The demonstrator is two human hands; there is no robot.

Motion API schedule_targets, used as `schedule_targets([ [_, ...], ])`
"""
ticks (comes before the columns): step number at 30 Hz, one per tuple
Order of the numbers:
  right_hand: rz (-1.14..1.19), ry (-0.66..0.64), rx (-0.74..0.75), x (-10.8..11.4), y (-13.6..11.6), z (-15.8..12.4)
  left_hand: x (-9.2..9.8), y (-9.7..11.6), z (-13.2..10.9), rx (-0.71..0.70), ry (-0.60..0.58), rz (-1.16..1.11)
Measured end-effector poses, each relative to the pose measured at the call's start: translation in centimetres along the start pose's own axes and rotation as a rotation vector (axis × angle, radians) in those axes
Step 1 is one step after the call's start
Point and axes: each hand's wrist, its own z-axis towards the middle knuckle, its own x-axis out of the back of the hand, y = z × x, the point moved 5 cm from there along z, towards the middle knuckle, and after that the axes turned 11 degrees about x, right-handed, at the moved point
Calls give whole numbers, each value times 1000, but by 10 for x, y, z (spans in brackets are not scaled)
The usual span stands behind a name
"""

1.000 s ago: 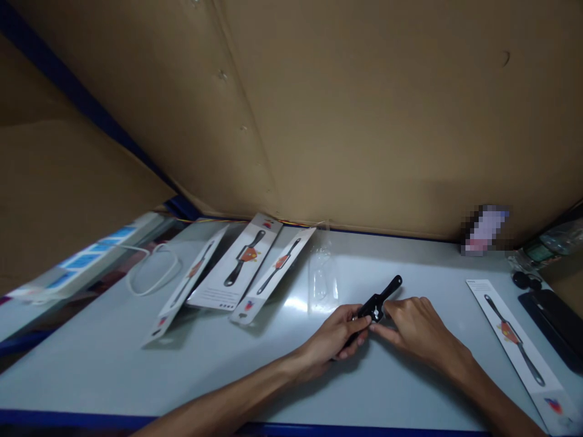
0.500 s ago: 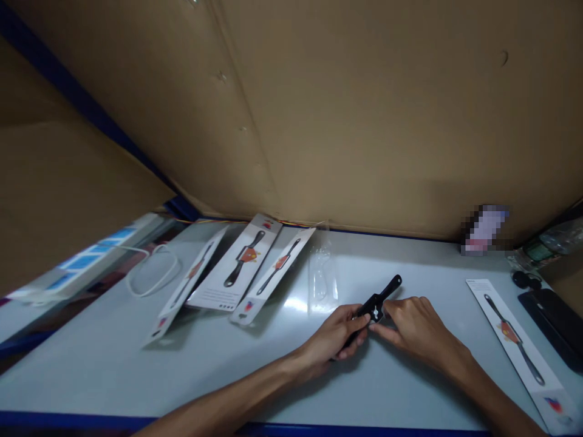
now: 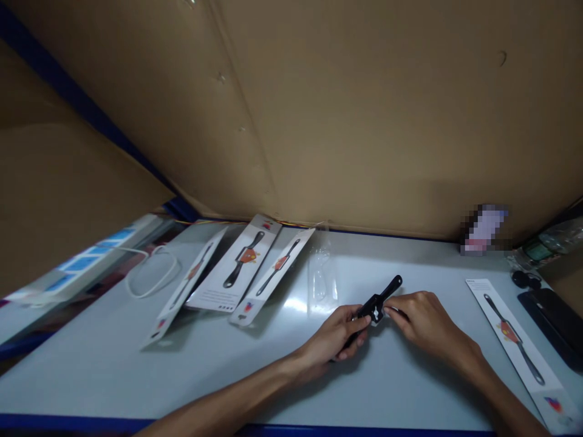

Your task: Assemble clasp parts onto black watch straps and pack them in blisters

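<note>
A black spokeshave (image 3: 392, 288) is held at a slant above the table, its far handle pointing up and to the right. My left hand (image 3: 344, 331) is wrapped round the near handle, with the thumb lying by the body. A pale metal part with an opening shows at the middle of the tool. My right hand (image 3: 421, 315) is closed in a pinch, thumb and index fingertips at the right edge of the spokeshave's body. Whatever small part lies between those fingertips is hidden.
Several cards printed with a spokeshave, one a box-like pack (image 3: 246, 261), lie left of centre. Beside them is a clear plastic blister (image 3: 321, 279). Another printed card (image 3: 514, 346) lies right, near a black case (image 3: 553, 325) and bottle (image 3: 551, 246). A white cable (image 3: 152, 285) loops at left.
My right hand has shifted slightly right, and its thumb has moved from below the spokeshave's body up against the index finger. The left hand and spokeshave have barely moved.
</note>
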Motion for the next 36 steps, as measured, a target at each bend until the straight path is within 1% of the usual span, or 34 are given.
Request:
schedule_targets([
  [9, 5, -14, 41, -2, -1, 0, 1, -2, 1, 7, 0, -30],
  [19, -30, -44, 18, -5, -1, 0, 1, -2, 2, 16, 1, -21],
  [22, -20, -8, 16, -5, 1, 0, 1, -2, 1, 22, -4, -10],
  [26, 25, 70, 61, -3, -1, 0, 2, -3, 2, 10, -4, 0],
  [31, 22, 39, 99, -7, -5, 2, 2, -5, 5, -8, -30, 13],
  [36, 22, 13, 107, -11, -6, 2, 1, -3, 3, -5, -14, 11],
])
